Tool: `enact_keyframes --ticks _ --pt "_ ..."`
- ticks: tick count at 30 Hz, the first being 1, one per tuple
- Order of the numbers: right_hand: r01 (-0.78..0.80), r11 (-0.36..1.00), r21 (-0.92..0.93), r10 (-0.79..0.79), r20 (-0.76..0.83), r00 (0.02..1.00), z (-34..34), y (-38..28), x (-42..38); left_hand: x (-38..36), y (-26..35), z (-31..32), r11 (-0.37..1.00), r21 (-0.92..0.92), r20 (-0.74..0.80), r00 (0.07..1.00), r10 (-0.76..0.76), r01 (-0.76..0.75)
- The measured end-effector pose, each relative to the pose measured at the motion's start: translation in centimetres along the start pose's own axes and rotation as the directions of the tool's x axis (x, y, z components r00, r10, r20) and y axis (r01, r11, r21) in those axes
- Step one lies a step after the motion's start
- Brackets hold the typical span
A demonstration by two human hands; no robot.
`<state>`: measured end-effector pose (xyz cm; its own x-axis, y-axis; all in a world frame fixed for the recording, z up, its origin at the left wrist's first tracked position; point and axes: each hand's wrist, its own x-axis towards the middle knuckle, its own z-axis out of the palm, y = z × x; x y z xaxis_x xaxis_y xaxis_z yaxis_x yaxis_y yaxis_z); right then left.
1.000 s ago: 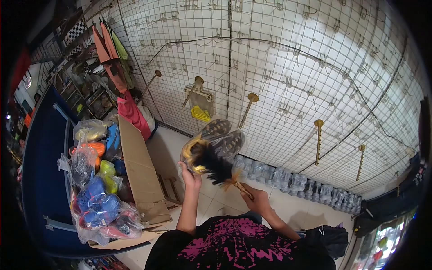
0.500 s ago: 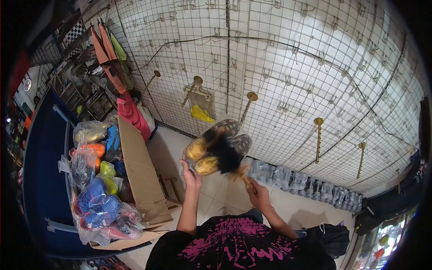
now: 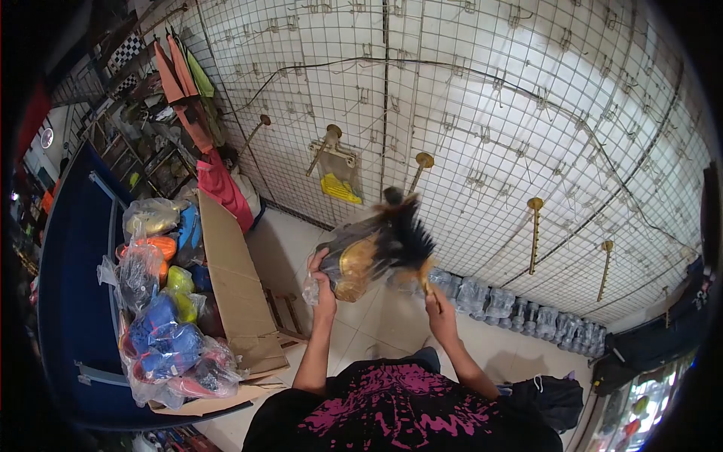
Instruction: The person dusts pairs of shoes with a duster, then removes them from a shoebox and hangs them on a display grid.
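A plastic-wrapped pair of shoes (image 3: 354,264), dark with golden-yellow insides, is gripped at its near end by my left hand (image 3: 322,280). My right hand (image 3: 438,305) is closed around the light wooden handle of a feather duster (image 3: 407,233). Its black feathers lie over or just beside the far right part of the shoes; motion blur hides whether they touch.
On the left, a cardboard box (image 3: 230,282) holds several bagged colourful shoes (image 3: 162,331). A wire grid wall (image 3: 467,113) with hooks stands ahead. Bagged items (image 3: 501,301) line its foot. A black bag (image 3: 553,399) lies at lower right.
The shoes have tilted and turned in my left hand. The duster has swung up and to the right, with my right hand slightly further right.
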<state>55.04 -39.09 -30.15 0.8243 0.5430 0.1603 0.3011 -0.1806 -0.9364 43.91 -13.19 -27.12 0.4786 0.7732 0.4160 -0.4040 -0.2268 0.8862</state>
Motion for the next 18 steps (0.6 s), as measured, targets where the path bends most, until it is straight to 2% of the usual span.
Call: enact_keyframes --ticks 2,3,6,7,9,10,12,13,16,18 --pt "-0.110 0.982 0.152 0.111 0.000 0.994 -0.8 -1.2 0.9 0.7 3.4 0.7 0.934 0.298 0.072 0.980 0.186 -0.199" --pt "-0.013 0.990 0.144 0.017 -0.025 1.000 -0.8 -1.1 0.9 0.8 3.8 0.9 0.893 0.345 0.087 0.957 0.277 -0.290" --pt "0.249 0.969 0.010 -0.245 0.213 0.946 -2.9 -1.8 0.0 1.0 3.5 0.4 0.756 0.391 0.243 0.851 0.465 -0.525" --pt "0.227 0.974 0.029 -0.228 0.197 0.954 -3.2 -1.3 0.2 1.1 3.5 0.6 0.792 0.337 0.222 0.860 0.459 -0.509" --pt "0.179 0.982 0.068 -0.188 0.162 0.969 -3.6 -0.1 0.7 1.3 5.3 -0.1 0.607 0.455 0.379 0.759 0.530 -0.652" --pt "0.065 0.994 0.085 -0.077 0.138 0.987 -3.9 0.1 1.1 1.3 6.1 -0.2 0.499 0.493 0.459 0.701 0.546 -0.712" --pt "-0.155 0.980 0.124 0.143 0.100 0.985 -4.7 0.0 2.8 1.0 6.0 -0.3 0.484 0.491 0.476 0.689 0.547 -0.724" --pt "-0.134 0.986 0.102 0.129 0.056 0.990 -5.0 -0.1 3.1 0.8 5.9 -0.4 0.473 0.493 0.484 0.682 0.549 -0.730" --pt "-0.015 0.998 0.059 0.004 0.180 0.984 -5.9 -0.9 2.9 0.7 5.4 -1.2 0.489 0.507 0.483 0.703 0.522 -0.710" --pt "-0.037 0.991 0.128 -0.007 0.325 0.946 -6.4 -2.3 2.2 0.6 4.7 -1.9 0.495 0.465 0.501 0.679 0.537 -0.734"
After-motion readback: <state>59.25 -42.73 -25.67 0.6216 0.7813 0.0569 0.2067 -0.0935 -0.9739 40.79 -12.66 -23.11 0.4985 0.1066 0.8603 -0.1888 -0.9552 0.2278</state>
